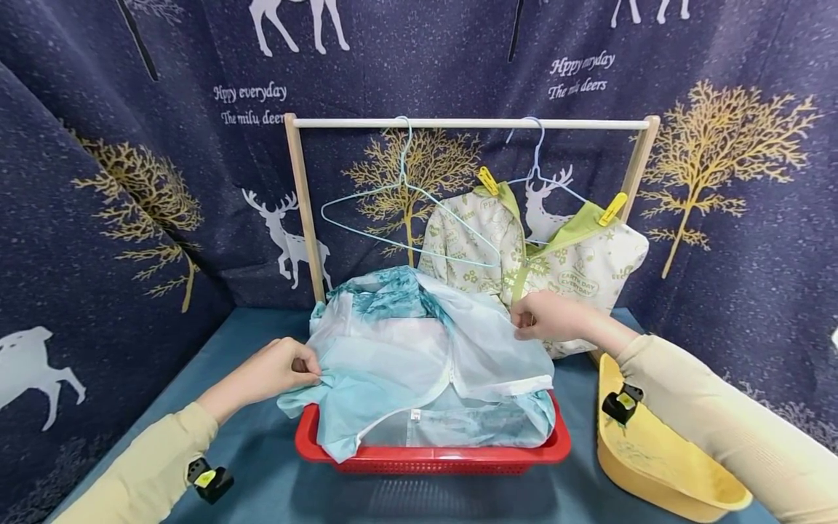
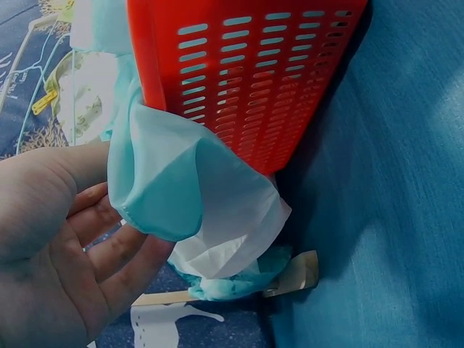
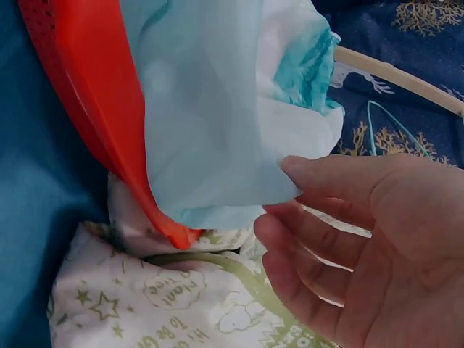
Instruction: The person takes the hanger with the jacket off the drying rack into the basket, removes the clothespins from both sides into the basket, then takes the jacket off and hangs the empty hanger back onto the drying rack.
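A thin pale-blue zip jacket (image 1: pixel 386 364) is spread over the red basket (image 1: pixel 432 455), its front open and a small label showing inside. My left hand (image 1: pixel 278 370) pinches the jacket's left edge between thumb and fingers. In the left wrist view, a turquoise fold of the jacket (image 2: pixel 163 174) hangs past the basket's slotted side. On the other side, my right hand (image 1: pixel 553 316) pinches the jacket's right edge. The right wrist view has the thumb on top of the cloth (image 3: pixel 210 145), with the other fingers loosely bent below.
Behind the basket stands a rack with a white rail (image 1: pixel 471 124). It carries a bare light-blue hanger (image 1: pixel 406 182) and a second hanger (image 1: pixel 538 156) with a green-and-white printed jacket (image 1: pixel 576 269), held by yellow clips (image 1: pixel 612 209). A yellow basin (image 1: pixel 655 451) sits at the right.
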Tool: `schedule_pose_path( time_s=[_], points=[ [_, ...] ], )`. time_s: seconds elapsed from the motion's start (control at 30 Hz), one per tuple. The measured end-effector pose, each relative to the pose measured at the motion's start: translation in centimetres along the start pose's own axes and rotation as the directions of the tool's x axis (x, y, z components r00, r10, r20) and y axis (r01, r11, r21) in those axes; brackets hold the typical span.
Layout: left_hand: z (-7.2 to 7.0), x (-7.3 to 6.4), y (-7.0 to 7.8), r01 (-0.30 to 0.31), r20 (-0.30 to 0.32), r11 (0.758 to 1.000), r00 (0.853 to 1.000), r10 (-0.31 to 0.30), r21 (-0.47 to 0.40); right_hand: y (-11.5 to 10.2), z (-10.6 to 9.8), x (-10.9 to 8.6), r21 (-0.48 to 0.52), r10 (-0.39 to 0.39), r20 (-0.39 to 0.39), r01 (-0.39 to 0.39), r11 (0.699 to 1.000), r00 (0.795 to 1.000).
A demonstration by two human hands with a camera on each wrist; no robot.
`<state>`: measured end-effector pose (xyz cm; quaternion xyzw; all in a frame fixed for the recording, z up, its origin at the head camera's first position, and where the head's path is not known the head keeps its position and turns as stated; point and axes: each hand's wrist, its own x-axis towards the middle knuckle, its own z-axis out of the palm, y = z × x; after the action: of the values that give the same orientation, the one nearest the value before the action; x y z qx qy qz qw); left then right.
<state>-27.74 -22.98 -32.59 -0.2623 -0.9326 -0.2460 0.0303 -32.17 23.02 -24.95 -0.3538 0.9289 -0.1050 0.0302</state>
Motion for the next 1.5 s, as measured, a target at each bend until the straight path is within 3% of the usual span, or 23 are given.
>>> schedule_pose_path(
  time_s=[0.17,0.33,0.47,0.57,0.67,0.93,1.1,1.27,1.37,1.5],
  points=[
    [0.0,0.1,0.1,-0.002,-0.001,1.000,1.000,0.002,0.016,-0.3,0.1,-0.4,0.098,-0.083,0.019,0.080,0.992,0.996],
    [0.0,0.0,0.2,0.009,0.000,1.000,1.000,-0.009,0.011,-1.4,0.1,-0.6,0.203,-0.136,0.092,0.116,0.972,0.986],
    [0.0,0.0,0.2,0.019,0.000,1.000,1.000,-0.019,0.007,-2.4,0.4,-0.3,0.337,-0.206,0.194,0.132,0.932,0.959],
    [0.0,-0.1,0.2,0.028,-0.001,1.000,1.000,-0.028,0.005,-3.3,0.7,0.1,0.439,-0.271,0.288,0.125,0.890,0.919],
    [0.0,-0.1,0.2,0.028,-0.005,1.000,1.000,-0.028,0.010,-4.2,1.0,0.8,0.478,-0.321,0.391,0.107,0.872,0.863],
    [0.1,0.0,0.0,0.021,0.000,1.000,1.000,-0.021,0.006,-6.7,2.7,3.2,0.401,-0.256,0.674,-0.053,0.914,0.693],
    [0.1,0.0,0.1,0.037,-0.003,0.999,0.999,-0.037,0.006,-7.9,4.8,4.9,0.292,-0.236,0.726,0.022,0.956,0.645],
    [0.0,-0.1,0.3,0.041,-0.008,0.999,0.999,-0.041,0.017,-9.0,6.4,6.4,0.225,-0.226,0.775,0.076,0.971,0.591],
    [-0.1,-0.1,0.3,0.032,-0.009,0.999,0.999,-0.032,0.018,-9.5,7.0,7.3,0.218,-0.187,0.808,0.011,0.976,0.559],
    [-0.1,-0.1,0.3,0.021,-0.005,1.000,1.000,-0.021,0.016,-9.9,7.7,8.2,0.167,-0.081,0.849,-0.119,0.979,0.522]
  ],
)
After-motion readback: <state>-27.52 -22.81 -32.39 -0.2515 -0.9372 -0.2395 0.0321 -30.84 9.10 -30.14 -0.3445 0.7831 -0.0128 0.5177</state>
